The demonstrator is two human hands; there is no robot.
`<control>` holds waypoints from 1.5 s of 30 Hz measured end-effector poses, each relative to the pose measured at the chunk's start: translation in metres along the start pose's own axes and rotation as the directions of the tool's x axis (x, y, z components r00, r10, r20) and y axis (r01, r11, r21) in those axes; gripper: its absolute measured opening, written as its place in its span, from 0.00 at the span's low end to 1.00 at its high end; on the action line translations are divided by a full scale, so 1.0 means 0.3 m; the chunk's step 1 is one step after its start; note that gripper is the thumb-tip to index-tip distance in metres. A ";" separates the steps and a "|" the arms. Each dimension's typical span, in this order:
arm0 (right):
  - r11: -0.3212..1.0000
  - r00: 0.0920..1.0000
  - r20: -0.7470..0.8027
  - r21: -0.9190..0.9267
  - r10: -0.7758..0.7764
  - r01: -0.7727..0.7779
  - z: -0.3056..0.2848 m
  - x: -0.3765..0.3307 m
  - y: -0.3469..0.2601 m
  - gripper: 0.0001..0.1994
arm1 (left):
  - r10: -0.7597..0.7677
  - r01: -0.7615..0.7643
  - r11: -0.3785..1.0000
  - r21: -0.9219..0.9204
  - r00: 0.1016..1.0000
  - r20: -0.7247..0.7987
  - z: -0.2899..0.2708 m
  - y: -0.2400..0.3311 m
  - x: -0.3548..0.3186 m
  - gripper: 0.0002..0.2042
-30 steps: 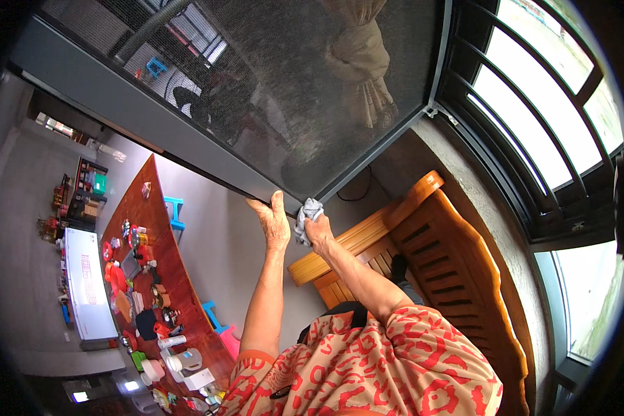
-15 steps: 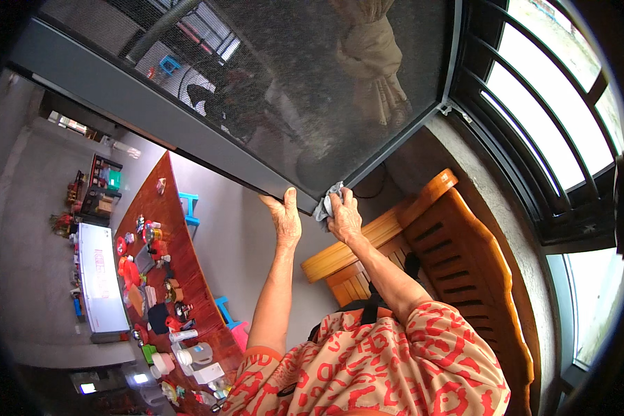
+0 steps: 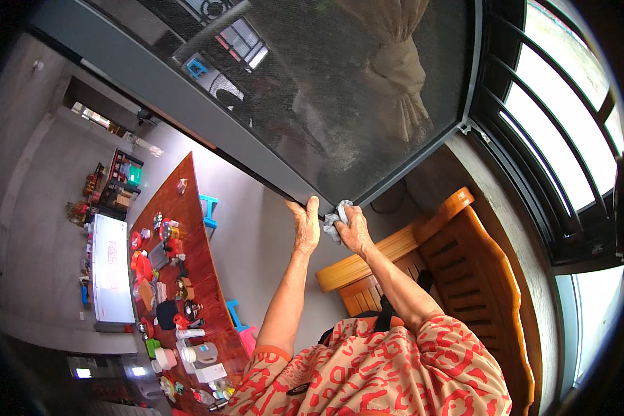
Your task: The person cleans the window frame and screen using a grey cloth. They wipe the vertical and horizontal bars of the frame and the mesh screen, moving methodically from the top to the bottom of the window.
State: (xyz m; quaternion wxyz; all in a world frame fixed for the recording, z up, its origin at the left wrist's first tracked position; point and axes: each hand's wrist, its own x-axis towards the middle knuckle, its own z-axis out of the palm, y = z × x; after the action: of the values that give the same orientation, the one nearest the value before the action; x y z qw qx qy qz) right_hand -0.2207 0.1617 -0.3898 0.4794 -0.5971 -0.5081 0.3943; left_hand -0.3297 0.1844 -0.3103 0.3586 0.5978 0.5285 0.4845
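A dark grey framed window sash (image 3: 208, 121), with a mesh-like pane (image 3: 305, 76), stands swung open in front of me. My left hand (image 3: 306, 225) grips its frame close to the lower corner, thumb on the near face and the other fingers partly hidden behind. Just right of it, my right hand (image 3: 356, 231) pinches a crumpled grey-white cloth (image 3: 333, 231) against that corner. Part of the cloth is covered by the fingers. A knotted tan curtain (image 3: 399, 76) shows in or through the pane.
Below my right arm is a wooden bench (image 3: 457, 277) with a slatted back. Barred window (image 3: 555, 125) fills the right. At left stands a long red-brown table (image 3: 204, 267) crowded with containers, with blue stools (image 3: 208, 211) beside it and a white panel (image 3: 112, 270) beyond.
The whole view has shifted, so the scene sits farther right and lower. The cloth and right hand have slid slightly downward around the sash corner. My left hand keeps its grip on the frame.
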 end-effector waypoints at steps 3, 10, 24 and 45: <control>0.999 0.999 -0.049 0.040 -0.017 0.019 0.015 -0.029 -0.054 0.24 | 0.046 -0.046 0.999 -0.027 0.999 0.001 0.001 -0.009 0.001 0.32; 0.981 0.986 -0.098 0.127 -0.132 0.144 -0.039 -0.033 -0.218 0.24 | -0.064 0.076 0.991 -0.108 0.992 0.113 -0.027 -0.007 -0.013 0.35; 0.920 0.930 -0.174 0.173 -0.322 0.351 -0.085 -0.008 -0.342 0.26 | -0.155 0.185 0.944 -0.272 0.980 0.127 -0.033 -0.048 -0.009 0.37; 0.627 0.606 -0.260 0.003 -0.752 0.779 -0.152 0.077 -0.659 0.25 | 0.166 -0.192 0.733 -0.653 0.981 -0.102 -0.071 0.284 0.050 0.25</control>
State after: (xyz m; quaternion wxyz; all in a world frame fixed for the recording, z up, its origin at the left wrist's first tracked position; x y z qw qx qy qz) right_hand -0.2183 0.1813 -0.1866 0.6917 -0.3348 -0.6309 0.1067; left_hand -0.3262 0.1817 -0.2214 0.4882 0.4717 0.2702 0.6827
